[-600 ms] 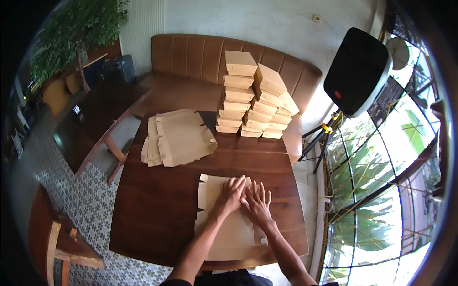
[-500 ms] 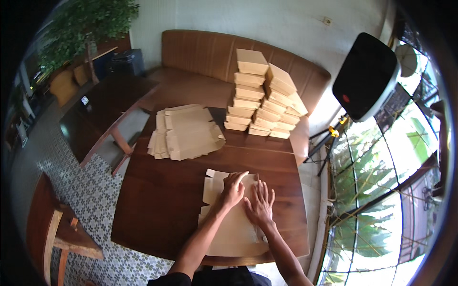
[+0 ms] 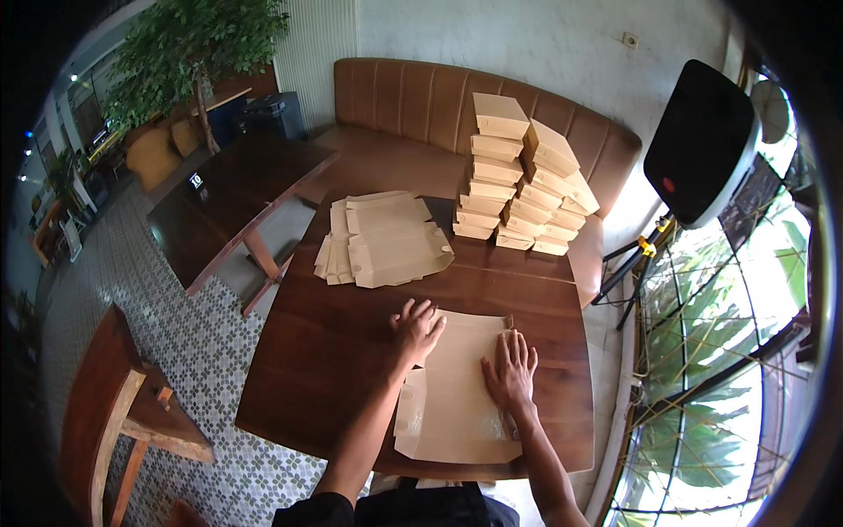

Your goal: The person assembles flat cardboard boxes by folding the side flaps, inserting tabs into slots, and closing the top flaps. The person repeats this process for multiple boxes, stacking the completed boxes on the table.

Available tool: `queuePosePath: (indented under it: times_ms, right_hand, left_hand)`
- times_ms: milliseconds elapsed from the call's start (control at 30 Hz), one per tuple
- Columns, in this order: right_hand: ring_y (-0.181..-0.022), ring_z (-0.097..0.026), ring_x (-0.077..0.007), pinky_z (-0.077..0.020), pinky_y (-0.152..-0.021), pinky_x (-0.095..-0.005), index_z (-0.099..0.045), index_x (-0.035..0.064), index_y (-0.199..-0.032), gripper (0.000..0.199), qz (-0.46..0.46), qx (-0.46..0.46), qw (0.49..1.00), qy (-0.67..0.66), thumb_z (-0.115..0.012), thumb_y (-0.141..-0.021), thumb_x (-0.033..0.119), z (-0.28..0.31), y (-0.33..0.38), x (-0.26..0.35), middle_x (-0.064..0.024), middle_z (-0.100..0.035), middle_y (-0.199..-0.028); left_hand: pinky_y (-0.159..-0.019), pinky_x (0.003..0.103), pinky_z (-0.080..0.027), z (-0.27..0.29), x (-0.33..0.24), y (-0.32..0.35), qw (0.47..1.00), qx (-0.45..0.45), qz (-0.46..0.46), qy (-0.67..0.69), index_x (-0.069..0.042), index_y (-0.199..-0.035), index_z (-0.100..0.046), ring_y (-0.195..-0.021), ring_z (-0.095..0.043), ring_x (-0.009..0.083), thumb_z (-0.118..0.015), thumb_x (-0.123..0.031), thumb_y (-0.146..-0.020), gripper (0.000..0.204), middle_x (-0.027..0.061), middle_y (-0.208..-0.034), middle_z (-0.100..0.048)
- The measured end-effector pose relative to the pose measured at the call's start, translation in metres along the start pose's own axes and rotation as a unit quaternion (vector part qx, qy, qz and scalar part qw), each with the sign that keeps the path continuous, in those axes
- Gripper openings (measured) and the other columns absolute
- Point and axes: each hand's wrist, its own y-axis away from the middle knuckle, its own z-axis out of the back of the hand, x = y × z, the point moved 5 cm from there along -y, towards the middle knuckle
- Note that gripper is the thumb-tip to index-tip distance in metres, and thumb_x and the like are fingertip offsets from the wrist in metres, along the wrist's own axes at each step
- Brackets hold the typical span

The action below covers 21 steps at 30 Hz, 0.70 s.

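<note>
Both hands flat on one unfolded kraft cardboard box blank [image 3: 457, 386] lying at near edge of the dark wooden desk [image 3: 334, 351], right in front of the person. Left hand [image 3: 417, 329] open, fingers spread, palm down on upper-left part of the blank; right hand [image 3: 509, 367] open too, fingers together-ish, pressing right side of the blank. Neither hand grips anything, just pressing/smoothing. The blank lies flat, no wall raised as far as I can see; a clear window panel shows at its lower-left corner. So this piece: fold not yet begun, or at crease-pressing stage at most (my judgement). Done so far, judging by how things lie: two leaning stacks of folded boxes [image 3: 518, 184] at far edge of desk by the brown leather bench [image 3: 413, 105], approx. a dozen or more pcs, exact count can't tell, the stacks touch and overlap. Left to do: pile of flat blanks [image 3: 382, 237] mid-desk, left of the stacks, well apart from the hands; several layers, fanned loosely, count unclear. Est. progress: well under way, not near finished, since the flat pile is thick. Surroundings: black loudspeaker on tripod [image 3: 702, 145] to the right, second dark table [image 3: 228, 189] to the left, potted tree [image 3: 198, 48] far left, wooden chair [image 3: 114, 413] at lower left on patterned tile floor [image 3: 189, 351].
</note>
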Motion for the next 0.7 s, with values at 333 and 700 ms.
queuePosePath:
  times_ms: [333,700]
  right_hand:
    - [-0.162,-0.022,-0.0459,-0.0149,-0.129,-0.0645,-0.039,0.0001,-0.164,0.077,-0.01,-0.018,1.0,0.002,-0.056,-0.107,0.049,-0.002,-0.002,0.001,-0.0313,-0.03,-0.171]
    - [-0.163,-0.025,-0.0404,-0.0168,-0.131,-0.0583,-0.043,0.0021,-0.163,0.078,-0.023,-0.049,0.999,0.007,-0.056,-0.106,0.053,0.004,0.0,0.003,-0.0262,-0.034,-0.172]
  left_hand:
    - [-0.127,0.07,-0.02,0.008,-0.034,0.006,0.993,0.012,-0.036,-0.109,-0.007,-0.162,-0.048,-0.162,-0.025,0.043,-0.051,-0.064,-0.106,0.08,0.0204,-0.175,-0.033]
    - [-0.127,0.071,-0.017,0.012,-0.045,0.018,0.99,-0.046,-0.069,-0.111,-0.005,-0.154,-0.059,-0.163,-0.023,0.0429,-0.055,-0.064,-0.105,0.077,0.0214,-0.178,-0.022]
